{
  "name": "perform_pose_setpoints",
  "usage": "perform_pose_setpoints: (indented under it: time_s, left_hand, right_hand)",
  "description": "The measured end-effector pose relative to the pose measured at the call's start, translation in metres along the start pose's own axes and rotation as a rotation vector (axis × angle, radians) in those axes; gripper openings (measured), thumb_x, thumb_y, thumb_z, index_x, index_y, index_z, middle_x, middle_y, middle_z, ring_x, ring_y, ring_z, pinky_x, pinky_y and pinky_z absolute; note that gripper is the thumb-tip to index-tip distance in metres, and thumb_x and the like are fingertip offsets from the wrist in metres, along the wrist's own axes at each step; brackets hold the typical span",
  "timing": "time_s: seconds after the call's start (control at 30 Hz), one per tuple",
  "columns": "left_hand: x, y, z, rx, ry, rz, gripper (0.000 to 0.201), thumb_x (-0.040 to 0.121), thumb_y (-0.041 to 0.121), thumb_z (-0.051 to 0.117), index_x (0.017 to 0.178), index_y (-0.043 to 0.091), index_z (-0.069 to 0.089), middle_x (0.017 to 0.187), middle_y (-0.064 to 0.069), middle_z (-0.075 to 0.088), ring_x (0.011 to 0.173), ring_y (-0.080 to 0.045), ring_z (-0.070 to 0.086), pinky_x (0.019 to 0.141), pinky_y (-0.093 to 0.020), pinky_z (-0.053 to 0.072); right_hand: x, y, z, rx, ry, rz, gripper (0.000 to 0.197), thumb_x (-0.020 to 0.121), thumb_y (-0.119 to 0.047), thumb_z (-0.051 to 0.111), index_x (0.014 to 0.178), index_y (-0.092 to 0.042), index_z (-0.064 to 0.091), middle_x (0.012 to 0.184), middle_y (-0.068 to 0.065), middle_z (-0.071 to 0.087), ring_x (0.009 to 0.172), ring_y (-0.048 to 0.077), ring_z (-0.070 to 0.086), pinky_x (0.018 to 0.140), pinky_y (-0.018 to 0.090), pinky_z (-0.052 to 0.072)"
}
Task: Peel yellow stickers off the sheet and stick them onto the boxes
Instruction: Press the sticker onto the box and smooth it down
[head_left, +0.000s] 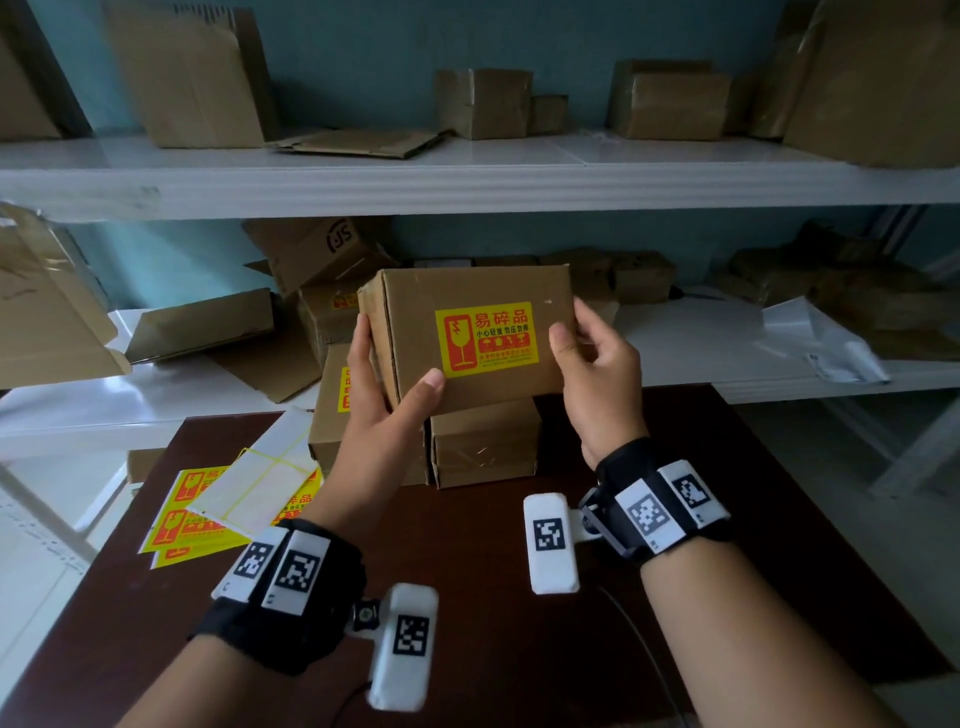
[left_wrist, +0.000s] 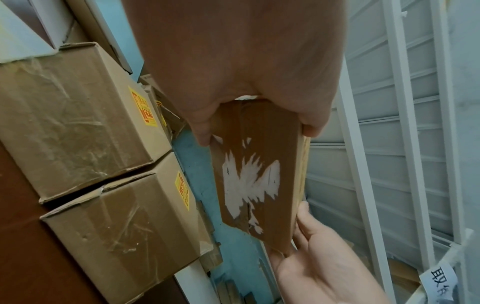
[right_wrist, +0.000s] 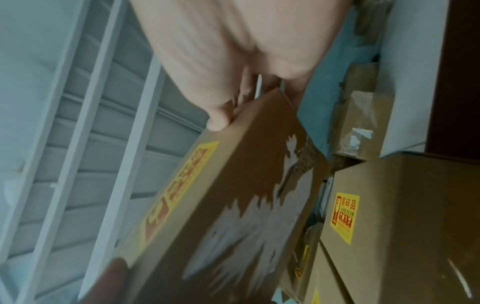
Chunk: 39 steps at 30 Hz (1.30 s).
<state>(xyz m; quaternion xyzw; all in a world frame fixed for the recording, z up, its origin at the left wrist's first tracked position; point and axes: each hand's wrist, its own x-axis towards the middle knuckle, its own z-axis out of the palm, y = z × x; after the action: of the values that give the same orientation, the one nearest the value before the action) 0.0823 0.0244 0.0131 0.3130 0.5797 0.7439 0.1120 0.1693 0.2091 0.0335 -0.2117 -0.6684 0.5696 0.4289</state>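
- Head view: my left hand (head_left: 382, 400) grips the held box (head_left: 467, 306) at its lower left corner, thumb lying on the front face, fingers wrapped behind the left edge.
- My right hand (head_left: 592, 364) pinches the box's right edge, thumb on the front, fingers behind.
- The box is lifted clear of the surface (head_left: 493, 545), front face turned toward me; a yellow sticker (head_left: 485, 336) sits flat at its centre.
- Below it, at 6 o'clock, two stacked-side boxes (head_left: 483, 447) rest on the surface; the left one carries a yellow label on its side.
- At 8 o'clock from the held box lie the sticker sheets (head_left: 192, 512), yellow ones partly covered by an emptied white backing sheet (head_left: 260, 483).
- Shelves (head_left: 467, 176) behind hold further cartons.
- Left wrist view: my left hand (left_wrist: 246, 82) clasps the box's narrow end (left_wrist: 257, 174), thumb and fingers on opposite faces; a torn white patch marks the cardboard. My right hand (left_wrist: 319, 257) shows at 5 o'clock, touching the far end.
- Two labelled boxes (left_wrist: 85, 133) stand at 9 o'clock.
- Right wrist view, blurred: my right hand (right_wrist: 233, 72) pinches the box corner (right_wrist: 246, 185); the sticker (right_wrist: 176, 197) runs along its left face. A labelled box (right_wrist: 405, 226) lies at 4 o'clock.
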Motion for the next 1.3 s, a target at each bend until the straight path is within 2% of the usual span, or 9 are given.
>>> perform_pose_setpoints:
  time_s: [0.17,0.43,0.5,0.63,0.8,0.9,1.0,1.2,1.3]
  left_hand:
    - [-0.002,-0.001,0.006,0.039,0.011,0.034,0.103,0.08,0.052,0.072,0.156,0.043,0.002,0.161,0.007,0.027,0.144,-0.01,0.036,0.117,-0.05,0.034]
    - [-0.002,0.004,0.005,0.095,-0.006,0.047,0.1,0.086,0.043,0.069,0.157,0.039,-0.002,0.158,0.012,0.027,0.138,0.003,0.04,0.114,-0.034,0.041]
    - [-0.003,0.003,0.008,0.167,0.007,0.059,0.101,0.087,0.045,0.069,0.157,0.038,-0.002,0.157,0.016,0.023,0.136,0.011,0.036,0.112,-0.024,0.04]
    - [-0.007,-0.002,0.011,0.265,0.027,0.047,0.103,0.074,0.071,0.068,0.15,0.057,0.0,0.161,0.013,0.019,0.148,-0.01,0.025,0.118,-0.047,0.032]
    - [-0.006,0.006,0.009,0.072,-0.002,0.038,0.099,0.09,0.033,0.07,0.158,0.035,-0.003,0.16,0.007,0.028,0.138,-0.002,0.042,0.107,-0.027,0.046]
    - [-0.002,0.006,0.005,0.029,0.007,0.007,0.101,0.083,0.043,0.069,0.156,0.042,0.0,0.161,0.007,0.029,0.141,-0.009,0.04,0.115,-0.043,0.038]
    - [-0.002,0.004,0.004,0.024,0.014,-0.029,0.101,0.08,0.048,0.069,0.155,0.047,0.0,0.16,0.007,0.03,0.141,-0.011,0.042,0.116,-0.045,0.037]
    - [0.0,0.005,-0.002,0.009,0.021,-0.062,0.09,0.089,0.037,0.064,0.155,0.047,0.004,0.156,0.01,0.037,0.134,-0.008,0.049,0.113,-0.04,0.04]
    - [0.0,0.005,-0.002,0.043,0.025,-0.041,0.091,0.086,0.043,0.066,0.155,0.048,0.006,0.158,0.013,0.033,0.138,-0.005,0.044,0.115,-0.043,0.038]
  right_hand:
    - [-0.006,0.002,0.008,-0.121,-0.047,-0.018,0.102,0.064,-0.077,0.075,0.15,-0.033,0.041,0.144,-0.009,0.056,0.132,0.011,0.053,0.109,0.045,0.047]
    - [-0.001,-0.002,-0.001,-0.045,-0.008,0.022,0.05,0.099,-0.037,0.059,0.146,-0.022,0.051,0.141,-0.002,0.06,0.13,0.013,0.056,0.109,0.044,0.048]
    - [-0.004,-0.006,0.001,-0.137,-0.053,0.056,0.08,0.09,-0.063,0.059,0.154,-0.021,0.037,0.156,0.0,0.044,0.142,0.016,0.042,0.118,0.045,0.037]
    - [-0.012,-0.004,0.009,-0.291,-0.092,0.04,0.134,0.053,-0.089,0.068,0.158,-0.026,0.015,0.162,0.001,0.031,0.149,0.02,0.031,0.119,0.047,0.033]
    - [-0.005,0.0,0.003,-0.178,0.0,0.006,0.098,0.067,-0.077,0.063,0.149,-0.026,0.046,0.145,-0.003,0.056,0.133,0.016,0.052,0.108,0.047,0.048]
    - [-0.005,-0.004,0.002,-0.164,-0.09,-0.024,0.085,0.087,-0.066,0.059,0.157,-0.027,0.031,0.159,-0.002,0.041,0.145,0.015,0.038,0.119,0.043,0.036]
    - [-0.008,-0.003,0.004,-0.232,-0.142,-0.039,0.105,0.076,-0.065,0.071,0.16,-0.031,0.018,0.165,-0.004,0.027,0.15,0.013,0.025,0.121,0.036,0.026]
    - [-0.004,-0.004,-0.002,-0.051,-0.064,-0.02,0.057,0.097,-0.027,0.065,0.15,-0.024,0.046,0.144,-0.006,0.057,0.129,0.008,0.056,0.11,0.042,0.048]
    - [-0.01,-0.009,0.001,-0.152,-0.129,-0.003,0.075,0.094,-0.049,0.063,0.157,-0.026,0.03,0.16,-0.003,0.038,0.145,0.014,0.038,0.119,0.043,0.035]
